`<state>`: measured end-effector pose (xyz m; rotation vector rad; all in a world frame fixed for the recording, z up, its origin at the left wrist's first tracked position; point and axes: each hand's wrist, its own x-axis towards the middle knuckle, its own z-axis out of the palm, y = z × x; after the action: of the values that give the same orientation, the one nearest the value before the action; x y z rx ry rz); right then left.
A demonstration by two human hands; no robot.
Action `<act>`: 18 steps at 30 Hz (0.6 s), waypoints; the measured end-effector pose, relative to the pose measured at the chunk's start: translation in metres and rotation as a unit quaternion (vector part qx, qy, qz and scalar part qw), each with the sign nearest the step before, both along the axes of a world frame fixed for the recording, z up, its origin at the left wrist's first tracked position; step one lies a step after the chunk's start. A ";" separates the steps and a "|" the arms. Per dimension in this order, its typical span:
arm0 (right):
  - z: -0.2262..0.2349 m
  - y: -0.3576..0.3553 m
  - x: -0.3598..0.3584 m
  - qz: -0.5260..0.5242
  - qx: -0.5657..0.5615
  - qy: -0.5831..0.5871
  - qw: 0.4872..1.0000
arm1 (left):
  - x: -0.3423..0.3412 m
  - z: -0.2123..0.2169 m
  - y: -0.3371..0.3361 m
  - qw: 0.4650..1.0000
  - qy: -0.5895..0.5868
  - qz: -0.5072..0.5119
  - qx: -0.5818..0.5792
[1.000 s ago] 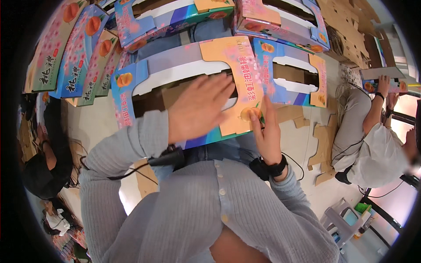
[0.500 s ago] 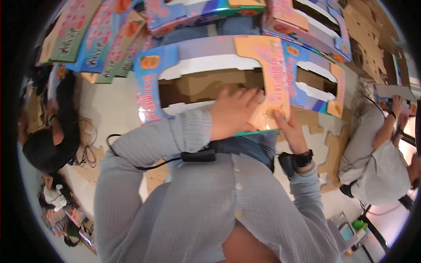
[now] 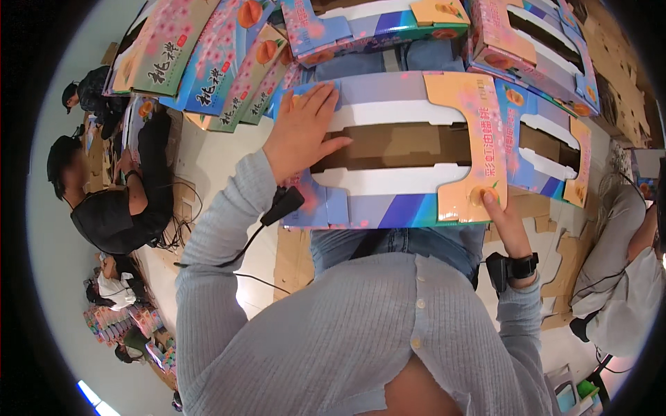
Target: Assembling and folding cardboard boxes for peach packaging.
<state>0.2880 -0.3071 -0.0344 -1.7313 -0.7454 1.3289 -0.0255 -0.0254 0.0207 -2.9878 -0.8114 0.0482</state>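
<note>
Across my lap lies a colourful cardboard gift box (image 3: 388,90) with a wide cut-out in its top; white flaps edge the opening and brown cardboard shows inside. My left hand (image 3: 303,132) rests flat on the left end of the box, fingers stretched out and thumb reaching to the opening. At the near right corner my right hand (image 3: 510,225) grips the box, its thumb on the orange panel and the other fingers hidden underneath. A similar box (image 3: 548,142) sits just to the right, partly behind this one.
More boxes of this kind (image 3: 378,35) stand beyond, and others (image 3: 534,41) at the far right. Pink and blue cartons (image 3: 215,66) lean together at the far left. Co-workers sit on both sides, one in black (image 3: 114,201). Flattened cardboard (image 3: 610,90) lies at the right.
My left hand has moved from the box's near right part to its far left end, spreading flat there. My right hand still holds the right corner. The whole view has shifted a little.
</note>
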 end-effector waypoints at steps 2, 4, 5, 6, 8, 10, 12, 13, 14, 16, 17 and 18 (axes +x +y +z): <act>0.008 0.004 0.002 0.002 -0.039 -0.008 0.999 | -0.003 -0.006 0.003 1.000 0.002 -0.003 -0.011; 0.011 0.007 0.000 -0.001 -0.015 -0.006 1.000 | 0.000 -0.010 0.009 1.000 -0.011 -0.019 -0.009; 0.011 0.008 -0.001 -0.004 0.017 -0.004 1.000 | -0.001 -0.010 0.009 1.000 -0.010 -0.018 -0.014; 0.005 0.006 0.001 0.000 0.019 -0.024 1.000 | -0.002 -0.006 0.009 1.000 0.015 -0.017 -0.015; 0.001 0.006 0.008 0.002 0.021 -0.018 1.000 | -0.006 0.001 0.007 0.999 0.032 -0.034 0.000; -0.001 0.005 0.009 -0.002 0.021 -0.011 1.000 | -0.004 0.017 -0.006 0.996 0.014 -0.080 -0.020; 0.000 0.005 0.010 -0.016 0.026 -0.016 0.999 | -0.008 0.021 -0.020 0.992 -0.005 -0.123 -0.039; 0.001 0.006 0.012 -0.016 0.022 -0.015 1.000 | -0.012 0.021 -0.024 0.976 0.004 -0.138 -0.171; 0.001 0.008 0.013 -0.012 0.022 -0.023 0.999 | -0.015 0.021 -0.029 0.942 0.012 -0.151 -0.299; 0.000 0.009 0.017 -0.006 0.020 -0.031 0.999 | -0.015 0.022 -0.045 0.938 0.053 -0.119 -0.322; -0.001 0.010 0.019 -0.002 0.020 -0.031 0.999 | -0.013 0.021 -0.052 0.931 0.095 -0.089 -0.341; -0.001 0.010 0.019 0.001 0.021 -0.031 0.999 | -0.012 0.021 -0.054 0.931 0.095 -0.088 -0.342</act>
<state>0.3066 -0.2970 -0.0355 -1.7444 -0.8050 1.2577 -0.0372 -0.0798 0.0413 -3.5899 -0.5862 0.7520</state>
